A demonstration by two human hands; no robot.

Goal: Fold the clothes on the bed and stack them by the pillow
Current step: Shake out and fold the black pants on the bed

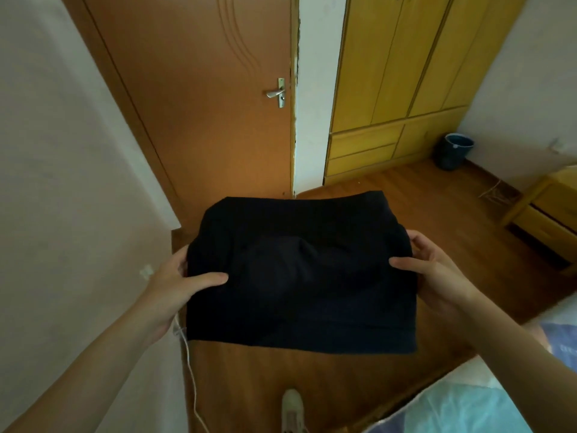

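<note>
A folded black garment [299, 276] hangs flat in the air in front of me, above the wooden floor. My left hand [178, 285] grips its left edge, thumb on top of the cloth. My right hand [434, 270] grips its right edge the same way. The bed [468, 401], with a light blue patterned sheet, shows only at the bottom right corner. No pillow is in view.
A brown door [203, 104] stands straight ahead and a yellow wardrobe [399, 89] to its right. A dark bin [454, 151] sits in the far corner, a wooden nightstand [549, 214] at right. A white cable [190, 379] hangs along the left wall. My shoe [292, 410] is below.
</note>
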